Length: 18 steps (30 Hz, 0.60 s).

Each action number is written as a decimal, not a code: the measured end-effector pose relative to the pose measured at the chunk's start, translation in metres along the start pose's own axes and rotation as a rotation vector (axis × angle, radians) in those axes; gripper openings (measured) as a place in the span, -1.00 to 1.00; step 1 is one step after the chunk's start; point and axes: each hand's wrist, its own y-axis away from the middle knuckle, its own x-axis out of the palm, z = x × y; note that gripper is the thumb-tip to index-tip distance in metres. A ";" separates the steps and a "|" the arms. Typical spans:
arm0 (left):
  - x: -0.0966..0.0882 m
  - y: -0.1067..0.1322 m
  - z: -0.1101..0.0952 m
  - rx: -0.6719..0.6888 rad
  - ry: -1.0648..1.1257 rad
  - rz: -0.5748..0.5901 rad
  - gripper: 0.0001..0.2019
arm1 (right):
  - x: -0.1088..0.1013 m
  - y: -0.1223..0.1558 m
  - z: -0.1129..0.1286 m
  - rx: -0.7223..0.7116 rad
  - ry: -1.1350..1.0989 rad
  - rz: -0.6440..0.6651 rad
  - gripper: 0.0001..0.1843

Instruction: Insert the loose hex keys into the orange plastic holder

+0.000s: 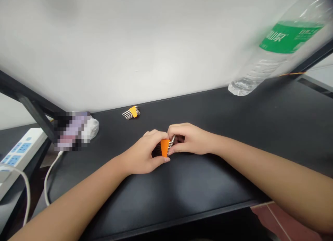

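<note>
My left hand [145, 152] is closed around an orange holder [164, 147] of hex keys at the middle of the black table [197, 185]. My right hand [189, 139] pinches the metal hex keys [172, 142] that stick out of the holder's right side. Both hands rest low on the tabletop, touching each other. A second hex key set [132, 112] with an orange holder lies alone farther back, near the wall.
A clear plastic water bottle [275, 46] with a green label stands at the back right. A white crumpled object [92, 128] lies at the left by a black frame bar [33, 112]. A white power strip [19, 150] with cables sits at the far left.
</note>
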 end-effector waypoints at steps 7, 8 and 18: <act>-0.022 -0.001 0.031 -0.050 -0.387 -0.304 -0.44 | -0.019 0.003 -0.013 -0.059 0.451 -0.023 -0.73; -0.029 -0.001 0.041 -0.142 -0.440 -0.404 -0.44 | -0.025 0.004 -0.014 0.000 0.535 -0.037 -0.72; -0.049 -0.003 0.084 -0.460 -0.601 -0.303 -0.40 | -0.036 0.009 -0.004 0.168 0.988 -0.278 -0.71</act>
